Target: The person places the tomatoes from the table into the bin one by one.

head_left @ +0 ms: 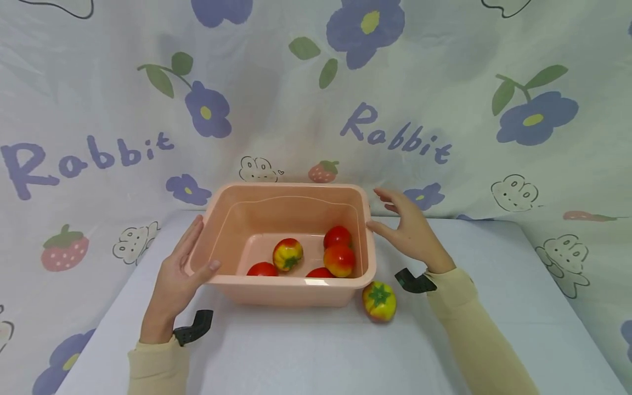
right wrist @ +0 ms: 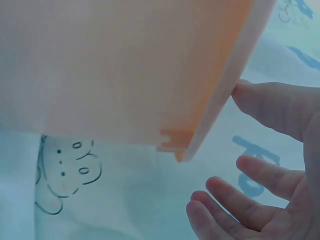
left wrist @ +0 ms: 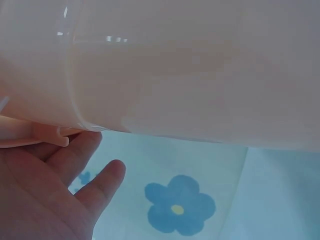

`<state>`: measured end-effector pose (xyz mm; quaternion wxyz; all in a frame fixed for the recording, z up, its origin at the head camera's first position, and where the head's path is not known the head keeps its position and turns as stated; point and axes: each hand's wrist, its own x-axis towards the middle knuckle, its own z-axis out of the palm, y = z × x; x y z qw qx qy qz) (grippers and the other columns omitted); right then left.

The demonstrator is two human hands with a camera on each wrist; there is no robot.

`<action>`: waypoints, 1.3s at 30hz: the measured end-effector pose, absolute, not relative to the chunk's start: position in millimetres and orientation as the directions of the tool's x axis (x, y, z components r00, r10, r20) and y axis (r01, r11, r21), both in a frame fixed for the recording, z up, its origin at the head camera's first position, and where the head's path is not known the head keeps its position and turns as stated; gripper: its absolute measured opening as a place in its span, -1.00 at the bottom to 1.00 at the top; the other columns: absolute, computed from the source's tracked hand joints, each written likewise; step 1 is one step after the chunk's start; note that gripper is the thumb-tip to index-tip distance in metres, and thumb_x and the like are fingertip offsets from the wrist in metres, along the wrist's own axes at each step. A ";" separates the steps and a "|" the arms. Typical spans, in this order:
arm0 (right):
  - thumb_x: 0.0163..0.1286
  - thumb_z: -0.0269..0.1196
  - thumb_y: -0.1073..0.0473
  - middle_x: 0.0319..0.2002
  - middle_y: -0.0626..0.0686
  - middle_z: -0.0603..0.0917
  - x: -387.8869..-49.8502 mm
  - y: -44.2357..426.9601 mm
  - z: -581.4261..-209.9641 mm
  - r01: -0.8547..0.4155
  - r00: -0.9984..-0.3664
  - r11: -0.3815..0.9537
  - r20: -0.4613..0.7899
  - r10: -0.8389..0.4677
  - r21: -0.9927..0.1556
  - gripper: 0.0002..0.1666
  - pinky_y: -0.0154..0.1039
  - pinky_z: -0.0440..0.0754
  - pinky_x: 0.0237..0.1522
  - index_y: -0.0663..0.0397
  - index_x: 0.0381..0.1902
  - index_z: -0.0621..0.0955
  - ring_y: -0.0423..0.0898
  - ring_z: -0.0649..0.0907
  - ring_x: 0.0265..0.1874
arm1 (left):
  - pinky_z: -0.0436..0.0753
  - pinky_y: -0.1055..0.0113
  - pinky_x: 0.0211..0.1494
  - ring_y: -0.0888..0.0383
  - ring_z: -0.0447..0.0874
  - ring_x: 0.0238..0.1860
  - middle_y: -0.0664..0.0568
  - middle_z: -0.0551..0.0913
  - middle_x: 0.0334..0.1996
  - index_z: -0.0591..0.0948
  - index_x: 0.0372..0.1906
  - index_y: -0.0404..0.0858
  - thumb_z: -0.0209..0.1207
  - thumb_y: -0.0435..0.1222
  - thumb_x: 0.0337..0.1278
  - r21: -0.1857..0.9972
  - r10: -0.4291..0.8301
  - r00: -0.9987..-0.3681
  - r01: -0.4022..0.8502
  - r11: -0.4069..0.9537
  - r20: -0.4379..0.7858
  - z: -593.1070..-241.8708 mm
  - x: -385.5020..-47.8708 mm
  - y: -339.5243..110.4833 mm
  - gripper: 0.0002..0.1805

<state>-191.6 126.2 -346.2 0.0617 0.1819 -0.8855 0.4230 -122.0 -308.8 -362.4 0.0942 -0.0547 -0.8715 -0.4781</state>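
Observation:
A peach-pink plastic bin point(head_left: 291, 293) stands in the middle of the head view. Inside lie several red or red-and-yellow fruits, among them one with a green cap point(head_left: 287, 254) and a red-yellow one point(head_left: 339, 260) at the right; the near wall partly hides some. My left hand point(head_left: 174, 285) holds the bin's left end, thumb over the rim, fingers along the outside. At the right rim, my right hand point(head_left: 412, 230) touches the edge with its thumb tip, the spread fingers apart from the bin. Beside the near right corner sits a yellow-green fruit with a green leafy cap point(head_left: 379, 302).
The bin stands on a white-covered table point(head_left: 306, 351). Close behind it hangs a patterned curtain point(head_left: 276, 109) with flowers, rabbits and lettering. Black wrist mounts point(head_left: 416, 281) sit at both cuffs, the right one near the loose fruit.

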 end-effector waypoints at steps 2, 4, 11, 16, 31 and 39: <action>0.31 0.41 0.01 0.40 0.14 0.42 -188.1 131.0 -350.1 -0.382 -0.923 0.580 0.272 -0.272 -0.719 -0.15 0.13 0.45 0.32 0.14 0.46 0.36 0.13 0.48 0.29 | 0.37 0.69 0.18 0.04 0.20 0.51 0.26 0.11 0.57 0.18 0.58 0.06 0.35 -0.26 0.18 0.823 0.005 -0.976 0.187 0.536 0.218 -362.2 -122.4 -308.0 -0.09; 0.32 0.41 0.03 0.40 0.14 0.43 -185.3 135.5 -353.4 -0.401 -0.915 0.570 0.290 -0.278 -0.717 -0.17 0.13 0.45 0.32 0.17 0.45 0.37 0.12 0.48 0.29 | 0.36 0.69 0.19 0.05 0.20 0.51 0.25 0.11 0.57 0.18 0.58 0.05 0.35 -0.27 0.18 0.823 0.007 -0.975 0.192 0.534 0.223 -362.6 -122.7 -307.7 -0.09; 0.31 0.42 0.10 0.38 0.12 0.45 -174.9 149.2 -360.1 -0.436 -0.900 0.552 0.335 -0.279 -0.710 -0.20 0.12 0.47 0.30 0.16 0.43 0.39 0.09 0.48 0.29 | 0.34 0.70 0.21 0.18 0.20 0.50 0.22 0.11 0.58 0.18 0.58 0.05 0.35 -0.28 0.17 0.825 0.002 -0.973 0.199 0.529 0.233 -362.8 -123.3 -305.5 -0.09; 0.30 0.43 0.14 0.36 0.11 0.47 -164.3 159.7 -367.7 -0.436 -0.900 0.556 0.342 -0.270 -0.708 -0.23 0.09 0.50 0.27 0.16 0.41 0.42 0.09 0.49 0.29 | 0.37 0.70 0.17 -0.01 0.21 0.50 0.23 0.11 0.58 0.17 0.59 0.04 0.35 -0.26 0.18 0.824 -0.005 -0.974 0.188 0.534 0.226 -361.0 -124.1 -302.7 -0.09; 0.25 0.47 0.16 0.30 0.02 0.52 -129.3 163.5 -386.7 -0.441 -0.897 0.595 0.326 -0.298 -0.672 -0.25 0.04 0.61 0.15 0.06 0.37 0.46 0.02 0.56 0.21 | 0.37 0.67 0.18 -0.07 0.19 0.51 0.23 0.10 0.58 0.16 0.59 0.05 0.35 -0.25 0.18 0.821 -0.017 -0.975 0.177 0.544 0.221 -361.2 -124.4 -301.0 -0.08; 0.24 0.46 0.22 0.28 0.01 0.55 -110.1 163.4 -403.1 -0.455 -0.890 0.592 0.320 -0.324 -0.665 -0.25 -0.01 0.63 0.12 0.02 0.37 0.46 -0.03 0.59 0.17 | 0.37 0.65 0.21 -0.06 0.18 0.52 0.24 0.10 0.58 0.16 0.59 0.04 0.35 -0.24 0.18 0.824 -0.011 -0.976 0.178 0.539 0.218 -360.6 -124.8 -302.3 -0.08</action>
